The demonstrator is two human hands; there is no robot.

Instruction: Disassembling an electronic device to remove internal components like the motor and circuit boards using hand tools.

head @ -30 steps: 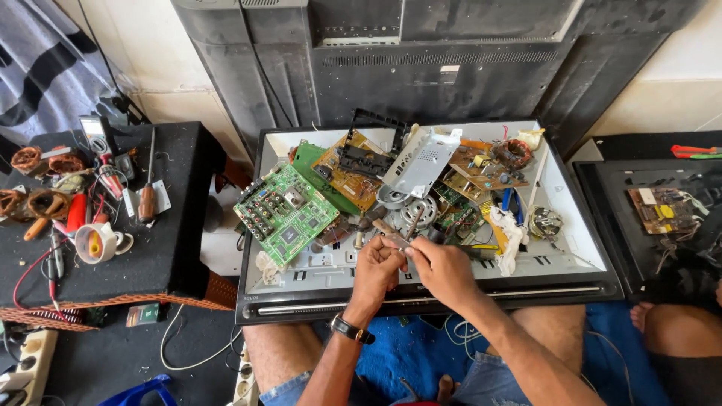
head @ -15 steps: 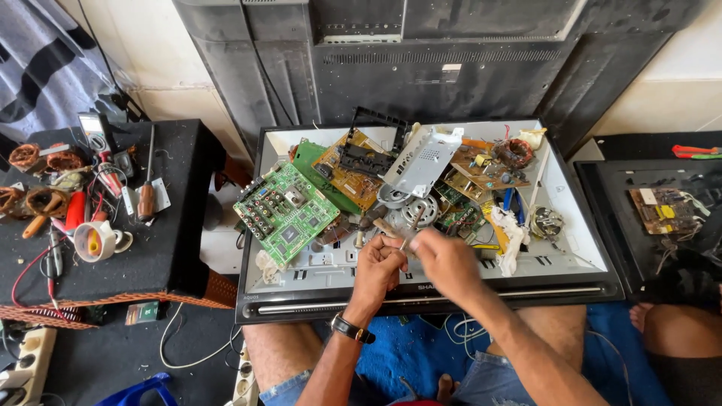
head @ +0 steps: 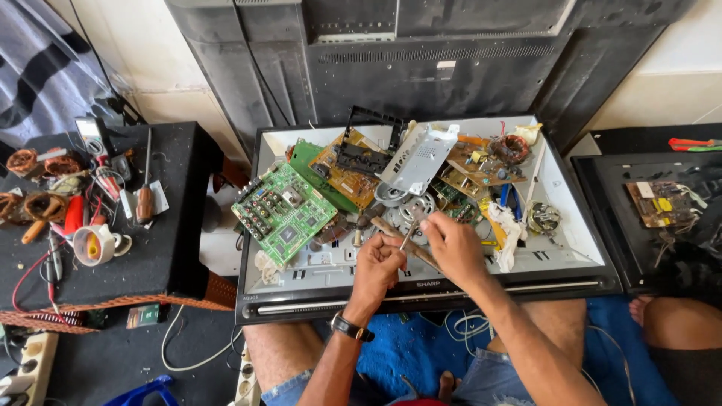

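My left hand (head: 376,268), with a black wristwatch (head: 350,328), and my right hand (head: 453,246) meet over the front middle of a flat television panel (head: 571,259) that lies face up like a tray. A brown stick-like tool handle (head: 391,229) runs slantwise between them, and my right hand closes over its lower end. A thin metal piece (head: 407,239) stands up from the closed fingers of my left hand. What its tip touches is too small to tell. A green circuit board (head: 283,213) lies just left of the hands.
On the panel lie several circuit boards, a grey metal shield plate (head: 418,158), a coil (head: 510,147) and loose wires. A black side table (head: 180,248) at left carries coils, screwdrivers and a white cup (head: 96,245). Another board (head: 658,203) lies on a dark panel at right. Large television backs lean against the wall.
Both hands stay together at the panel's front middle, with only small finger movements around the tool. Nothing else has moved.
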